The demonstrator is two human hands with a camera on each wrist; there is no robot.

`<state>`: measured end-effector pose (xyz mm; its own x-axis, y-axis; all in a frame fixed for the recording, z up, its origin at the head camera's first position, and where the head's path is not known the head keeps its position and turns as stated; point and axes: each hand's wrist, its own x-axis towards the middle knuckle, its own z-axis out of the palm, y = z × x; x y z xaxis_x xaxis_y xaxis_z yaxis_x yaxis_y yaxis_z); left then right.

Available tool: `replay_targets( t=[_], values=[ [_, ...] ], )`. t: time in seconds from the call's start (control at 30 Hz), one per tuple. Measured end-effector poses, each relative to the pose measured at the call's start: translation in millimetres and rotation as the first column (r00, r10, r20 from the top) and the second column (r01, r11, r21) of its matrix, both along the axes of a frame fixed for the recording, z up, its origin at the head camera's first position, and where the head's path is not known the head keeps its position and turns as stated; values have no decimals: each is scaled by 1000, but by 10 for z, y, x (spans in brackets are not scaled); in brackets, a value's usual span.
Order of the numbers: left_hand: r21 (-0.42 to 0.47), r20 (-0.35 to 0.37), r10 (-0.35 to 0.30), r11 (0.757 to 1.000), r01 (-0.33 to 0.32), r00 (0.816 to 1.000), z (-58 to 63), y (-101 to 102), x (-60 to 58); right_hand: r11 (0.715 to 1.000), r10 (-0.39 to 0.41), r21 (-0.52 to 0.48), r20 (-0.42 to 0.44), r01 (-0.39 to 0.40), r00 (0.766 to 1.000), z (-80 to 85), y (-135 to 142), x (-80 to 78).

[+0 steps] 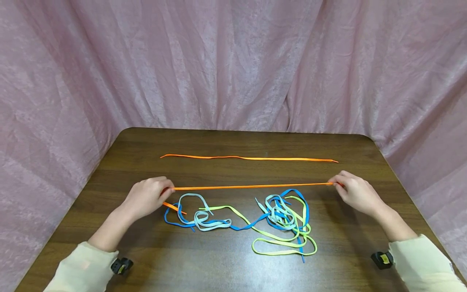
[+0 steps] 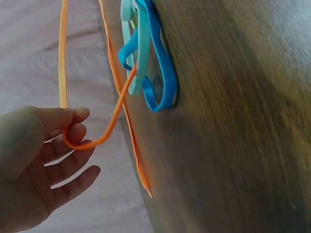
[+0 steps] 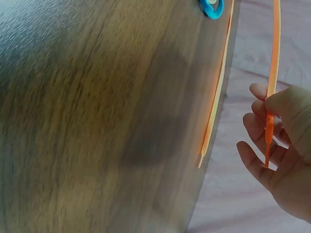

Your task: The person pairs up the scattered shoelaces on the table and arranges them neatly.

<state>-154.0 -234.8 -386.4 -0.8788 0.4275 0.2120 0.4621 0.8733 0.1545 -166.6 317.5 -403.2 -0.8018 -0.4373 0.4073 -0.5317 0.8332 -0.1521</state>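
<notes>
An orange shoelace is stretched nearly straight between my two hands. My left hand pinches it between thumb and forefinger, and a short tail of it hangs past the fingers in the left wrist view. My right hand pinches the other end, whose tip dangles below the thumb in the right wrist view. Farther back, a second orange shoelace lies almost straight across the table. Nearer me are tangled light blue, blue and yellow-green shoelaces.
The laces lie on a dark wooden table with rounded back corners. Pink curtains hang behind it and at both sides. The coloured laces overlap in loose loops, thickest toward the right.
</notes>
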Motion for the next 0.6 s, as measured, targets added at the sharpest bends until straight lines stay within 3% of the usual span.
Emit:
replay_targets(
  t=[0.6],
  values=[
    [-7,45,66,998,-66,997,-72,-314,-102,997,-71,-5,40,71,997,-44,291,37]
  ],
)
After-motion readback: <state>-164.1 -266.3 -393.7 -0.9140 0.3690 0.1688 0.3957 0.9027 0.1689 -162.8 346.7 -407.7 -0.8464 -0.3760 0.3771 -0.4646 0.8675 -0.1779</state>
